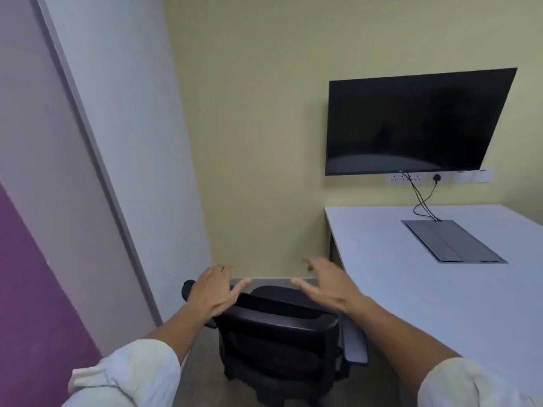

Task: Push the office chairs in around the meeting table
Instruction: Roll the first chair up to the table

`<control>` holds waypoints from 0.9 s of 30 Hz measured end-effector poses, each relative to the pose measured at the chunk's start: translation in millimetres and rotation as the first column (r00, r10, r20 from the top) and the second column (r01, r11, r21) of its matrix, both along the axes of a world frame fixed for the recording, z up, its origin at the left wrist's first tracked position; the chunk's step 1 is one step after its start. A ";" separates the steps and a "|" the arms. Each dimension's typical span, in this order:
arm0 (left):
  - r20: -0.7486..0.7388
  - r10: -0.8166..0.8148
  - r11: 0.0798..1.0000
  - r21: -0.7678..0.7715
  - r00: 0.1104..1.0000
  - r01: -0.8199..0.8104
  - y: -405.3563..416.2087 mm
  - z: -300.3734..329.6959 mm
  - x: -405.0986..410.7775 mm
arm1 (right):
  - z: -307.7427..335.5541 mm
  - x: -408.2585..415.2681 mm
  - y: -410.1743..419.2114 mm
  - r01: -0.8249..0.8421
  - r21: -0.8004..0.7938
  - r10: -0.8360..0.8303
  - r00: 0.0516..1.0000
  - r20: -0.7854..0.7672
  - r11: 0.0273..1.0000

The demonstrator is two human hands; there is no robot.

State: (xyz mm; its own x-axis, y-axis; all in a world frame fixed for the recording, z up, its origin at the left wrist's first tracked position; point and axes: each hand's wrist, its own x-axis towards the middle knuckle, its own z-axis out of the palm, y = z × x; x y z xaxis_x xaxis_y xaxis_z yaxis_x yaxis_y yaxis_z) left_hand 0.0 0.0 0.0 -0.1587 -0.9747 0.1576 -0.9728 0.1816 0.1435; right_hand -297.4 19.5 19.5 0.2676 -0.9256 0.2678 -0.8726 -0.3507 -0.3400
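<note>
Black mesh and plastic make up the 1 office chair (279, 327) in view, low in the centre of the frame, its back toward the camera and its right armrest just beside the left edge of the meeting table (411, 289). It stands outside the table, not tucked under it.

Both arms reach forward from the bottom corners of the frame, each with a pale sleeve rolled up to the forearm. The left hand (213, 290) lies palm down with fingers spread loosely at the upper left corner of the chair back; whether it touches the frame is hard to tell through the motion blur. The right hand (326, 284) hovers palm down above the chair back's top right, fingers splayed and grasping nothing.

At the upper right, 1 dark television (417, 121) hangs on the yellow wall; a small logo under its lower edge is too small to read. Below it sits a row of wall sockets (407, 178), and 2 cables (423, 201) drop to 1 grey cable hatch (454, 240) set into the white tabletop.
</note>
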 end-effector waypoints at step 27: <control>0.184 -0.296 0.950 0.157 0.937 0.269 58.6 -66.0 106.9 | -65.4 110.7 109.6 0.082 0.214 0.013 0.913 -0.408 0.973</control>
State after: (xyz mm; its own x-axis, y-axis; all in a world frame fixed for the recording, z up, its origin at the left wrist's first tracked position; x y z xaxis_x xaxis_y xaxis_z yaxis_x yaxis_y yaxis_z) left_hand 106.9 58.6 -66.0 -0.4461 -0.8945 -0.0296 -0.8947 0.4466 -0.0113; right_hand -186.7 129.1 -45.9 0.2752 -0.9589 -0.0696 -0.9614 -0.2745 -0.0205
